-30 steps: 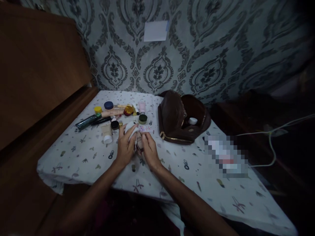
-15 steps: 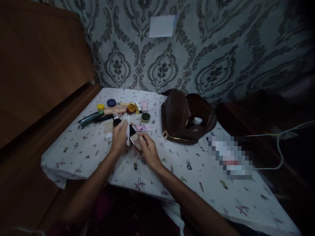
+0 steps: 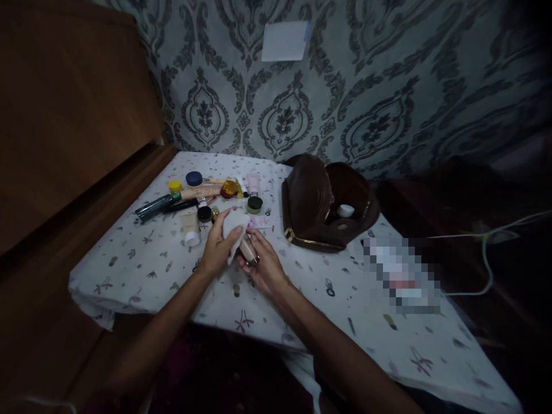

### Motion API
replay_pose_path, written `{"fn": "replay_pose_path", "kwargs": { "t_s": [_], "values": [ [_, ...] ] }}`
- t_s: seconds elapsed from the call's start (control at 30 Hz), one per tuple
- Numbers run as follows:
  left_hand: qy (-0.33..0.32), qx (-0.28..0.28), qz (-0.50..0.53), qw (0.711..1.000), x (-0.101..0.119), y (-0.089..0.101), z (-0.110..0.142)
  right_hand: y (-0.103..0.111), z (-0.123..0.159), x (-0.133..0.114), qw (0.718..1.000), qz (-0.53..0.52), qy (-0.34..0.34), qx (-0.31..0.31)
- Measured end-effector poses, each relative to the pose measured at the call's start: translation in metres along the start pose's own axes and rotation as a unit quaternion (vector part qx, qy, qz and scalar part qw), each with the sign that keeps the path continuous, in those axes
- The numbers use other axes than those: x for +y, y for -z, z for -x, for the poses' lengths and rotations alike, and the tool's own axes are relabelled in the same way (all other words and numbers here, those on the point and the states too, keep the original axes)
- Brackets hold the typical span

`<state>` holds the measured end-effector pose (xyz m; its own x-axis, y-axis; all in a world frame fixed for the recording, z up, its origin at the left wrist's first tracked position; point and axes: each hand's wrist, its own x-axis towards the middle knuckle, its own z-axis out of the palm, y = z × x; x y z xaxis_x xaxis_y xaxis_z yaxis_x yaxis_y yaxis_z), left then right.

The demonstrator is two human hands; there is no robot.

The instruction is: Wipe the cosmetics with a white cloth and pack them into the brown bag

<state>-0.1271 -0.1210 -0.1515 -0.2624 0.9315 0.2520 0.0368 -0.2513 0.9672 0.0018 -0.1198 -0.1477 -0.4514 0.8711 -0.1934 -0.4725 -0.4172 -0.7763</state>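
My left hand is closed on a white wipe, which covers the upper end of a small bottle. That foundation bottle, beige with clear walls, lies tilted in my right hand, whose fingers wrap round it. Its black cap is hidden under the wipe. Just beyond the hands lies a pink and white tube, partly covered. Left of my left hand are a beige tube with a white cap and a small jar with a black lid.
An open brown cosmetic bag stands right of the hands, a white-lidded jar inside it. Further back are a green bottle, a blue-lidded jar, an amber jar and a dark green jar. A blurred-out object lies at right.
The wipe in my left hand has moved right, over the bottle's capped end. My right hand has turned the bottle so its base now points toward me and to the right.
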Motion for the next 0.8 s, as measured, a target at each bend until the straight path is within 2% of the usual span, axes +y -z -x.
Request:
{"fn": "replay_pose_path", "kwargs": {
  "t_s": [0.13, 0.3, 0.53, 0.67, 0.8],
  "values": [
    [0.020, -0.011, -0.007, 1.000, 0.001, 0.003, -0.002, -0.002, 0.001, -0.004, 0.999, -0.026, -0.020, -0.003],
    [0.020, 0.049, -0.039, 0.998, 0.005, 0.006, -0.002, -0.005, 0.004, -0.005, 0.998, 0.018, -0.055, -0.037],
    [0.010, 0.114, -0.029, 0.993, 0.014, 0.007, -0.002, -0.006, 0.005, -0.003, 0.998, 0.024, -0.037, -0.043],
    [0.033, 0.121, 0.012, 0.992, 0.014, 0.007, -0.002, -0.003, 0.003, -0.002, 0.999, 0.018, -0.017, -0.037],
    [0.111, 0.096, 0.125, 0.981, 0.020, 0.010, -0.005, 0.004, -0.001, -0.003, 0.998, 0.027, -0.018, -0.054]
  ]
}}
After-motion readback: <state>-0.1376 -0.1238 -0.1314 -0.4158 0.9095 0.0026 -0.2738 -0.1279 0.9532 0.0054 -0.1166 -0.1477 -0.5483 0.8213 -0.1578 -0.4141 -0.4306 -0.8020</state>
